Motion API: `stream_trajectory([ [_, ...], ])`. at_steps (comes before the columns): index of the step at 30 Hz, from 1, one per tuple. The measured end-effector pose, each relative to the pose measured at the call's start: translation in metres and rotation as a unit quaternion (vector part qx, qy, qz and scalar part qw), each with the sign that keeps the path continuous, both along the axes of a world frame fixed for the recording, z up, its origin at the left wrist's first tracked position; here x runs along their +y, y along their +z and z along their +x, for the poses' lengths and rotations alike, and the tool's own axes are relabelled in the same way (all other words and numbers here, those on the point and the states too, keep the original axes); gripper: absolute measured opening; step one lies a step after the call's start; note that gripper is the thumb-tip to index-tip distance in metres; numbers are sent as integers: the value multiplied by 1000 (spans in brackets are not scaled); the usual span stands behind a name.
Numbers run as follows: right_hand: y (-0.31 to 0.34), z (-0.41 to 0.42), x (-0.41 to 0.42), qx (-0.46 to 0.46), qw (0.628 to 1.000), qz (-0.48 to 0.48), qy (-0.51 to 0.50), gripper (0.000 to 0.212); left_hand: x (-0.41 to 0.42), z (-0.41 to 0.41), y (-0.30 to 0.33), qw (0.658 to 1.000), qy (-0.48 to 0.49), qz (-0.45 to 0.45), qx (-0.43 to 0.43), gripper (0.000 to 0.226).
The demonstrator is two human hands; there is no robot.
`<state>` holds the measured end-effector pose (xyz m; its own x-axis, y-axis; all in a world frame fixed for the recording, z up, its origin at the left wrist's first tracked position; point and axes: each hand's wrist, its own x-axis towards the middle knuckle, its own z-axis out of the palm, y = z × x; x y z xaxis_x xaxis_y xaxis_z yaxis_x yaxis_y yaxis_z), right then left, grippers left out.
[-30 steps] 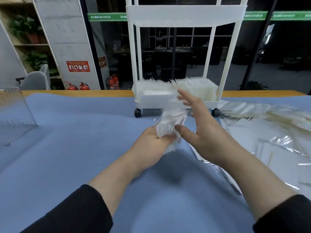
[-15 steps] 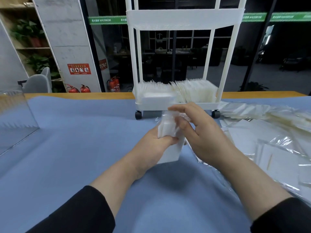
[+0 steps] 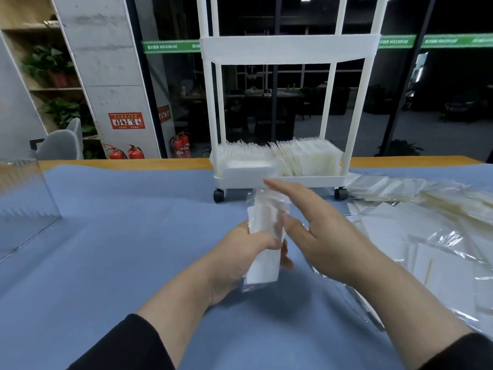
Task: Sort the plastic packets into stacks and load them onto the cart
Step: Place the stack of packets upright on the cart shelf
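- Packets (image 3: 262, 236) stand on edge as a small stack in my left hand (image 3: 240, 257), whose fingers and thumb curl round its lower half, just above the blue table cover (image 3: 128, 236).
- My right hand (image 3: 317, 231) is spread, fingers straight and gripping nothing; the palm lies flat along the stack's right side, and whether the fingertips reach the top edges I cannot tell.
- Squaring the stack looks to me like the step in hand, so I would keep the left grip loose enough for the packets to slide against one another, yet firm enough that none slips out below.
- Light pats of the flat right palm on the side and top should bring the edges level; the film looks slick, so hard squeezing would likely make the stack bow or fan.
- The cart (image 3: 280, 180) stands just beyond my hands on the table, its bottom tray already holding upright rows of packets, so the squared stack should go in on edge beside them.
- Loose packets (image 3: 432, 236) lie spread to my right, still to be sorted; I should keep my right sleeve from dragging them.
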<state>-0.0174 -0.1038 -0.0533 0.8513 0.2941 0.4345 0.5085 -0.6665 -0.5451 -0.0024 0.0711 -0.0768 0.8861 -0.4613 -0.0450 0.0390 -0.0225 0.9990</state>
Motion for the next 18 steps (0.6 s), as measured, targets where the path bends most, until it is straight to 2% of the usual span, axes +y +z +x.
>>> stream_trajectory([
  [3,4,-6,3,17,1000,-5,10,58,3,-1,4,1000,-12,19,7,35],
  [5,6,-9,3,12,1000,1,19,68,8,-2,8,999,-23,41,9,25],
  [7,8,-11,0,21,999,0,37,73,14,-4,14,996,-53,76,7,26],
  [11,14,-14,2,58,996,-8,61,58,17,-3,15,989,-84,121,22,44],
  [14,10,-9,2,54,995,52,67,43,21,-1,15,989,-83,117,20,48],
  [16,3,0,-3,45,993,105,41,35,27,4,16,988,-49,145,-30,51],
  [18,-3,9,-11,34,989,143,-10,34,34,13,13,976,23,191,-99,36],
])
